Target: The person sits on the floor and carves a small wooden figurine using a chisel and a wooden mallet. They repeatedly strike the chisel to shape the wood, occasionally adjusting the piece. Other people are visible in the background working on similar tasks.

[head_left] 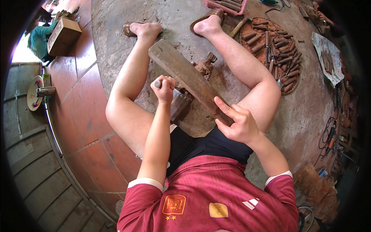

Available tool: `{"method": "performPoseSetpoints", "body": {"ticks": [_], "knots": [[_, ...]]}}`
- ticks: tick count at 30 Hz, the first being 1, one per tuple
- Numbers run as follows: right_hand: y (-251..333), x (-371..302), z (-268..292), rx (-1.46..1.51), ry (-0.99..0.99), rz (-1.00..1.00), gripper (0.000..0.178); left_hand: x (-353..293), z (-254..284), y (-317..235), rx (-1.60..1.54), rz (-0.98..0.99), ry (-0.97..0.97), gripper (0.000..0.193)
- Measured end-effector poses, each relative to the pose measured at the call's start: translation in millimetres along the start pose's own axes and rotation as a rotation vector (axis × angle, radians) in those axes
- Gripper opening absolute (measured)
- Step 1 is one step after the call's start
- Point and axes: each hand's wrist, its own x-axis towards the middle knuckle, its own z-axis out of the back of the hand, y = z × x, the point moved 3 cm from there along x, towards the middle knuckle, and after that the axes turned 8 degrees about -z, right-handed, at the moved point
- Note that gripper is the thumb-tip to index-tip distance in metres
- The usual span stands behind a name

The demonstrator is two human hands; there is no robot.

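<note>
A long, flat wooden paddle (185, 71) slants across the space between my bare legs, its broad end far left and its narrow end near my lap. My right hand (241, 123) is closed on that narrow end, index finger stretched along the wood. Left of the paddle, my left hand (165, 89) is wrapped round a thin rod (158, 83); only the rod's rounded end shows. Beneath the paddle are a dark block (180, 106) and a brownish lump (204, 69), both partly covered by it. What the rod meets is hidden.
At right, several wooden-handled pieces (284, 58) lie on reddish dust. A pink basket (228, 5) stands beyond my foot. A white sack (327, 58) and power cables (328, 133) lie farther right. Far left, a person (40, 38) is beside a cardboard box (63, 36).
</note>
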Motion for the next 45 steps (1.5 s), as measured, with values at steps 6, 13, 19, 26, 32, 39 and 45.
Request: {"method": "performPoseSetpoints", "body": {"ticks": [6,13,19,26,32,39,45], "knots": [[3.6,2.4,-3.2,0.069,-0.03,0.01,0.071,11.7,4.4,10.0,-0.004,0.108,-0.373,0.029],[0.8,24.2,-4.6,0.085,0.043,-0.019,0.071,4.4,1.9,22.1,0.305,0.0,-0.254,0.027],[-0.1,36.4,2.4,0.082,0.058,0.015,0.07,-2.1,-1.7,16.6,0.116,0.047,-0.279,0.031],[5.8,33.3,-0.7,0.089,0.081,-0.01,0.07,-11.8,4.9,20.3,0.082,-0.058,-0.367,0.03],[5.6,31.7,-7.6,0.093,0.092,0.011,0.071,-14.0,2.0,13.3,0.192,-0.08,-0.379,0.029],[8.7,35.0,-8.4,0.081,0.092,0.062,0.074,-14.4,6.7,26.1,0.393,-0.197,-0.334,0.027],[20.2,50.1,-7.6,0.033,0.08,0.119,0.073,-12.2,20.3,40.3,0.466,-0.219,-0.263,0.015]]}}
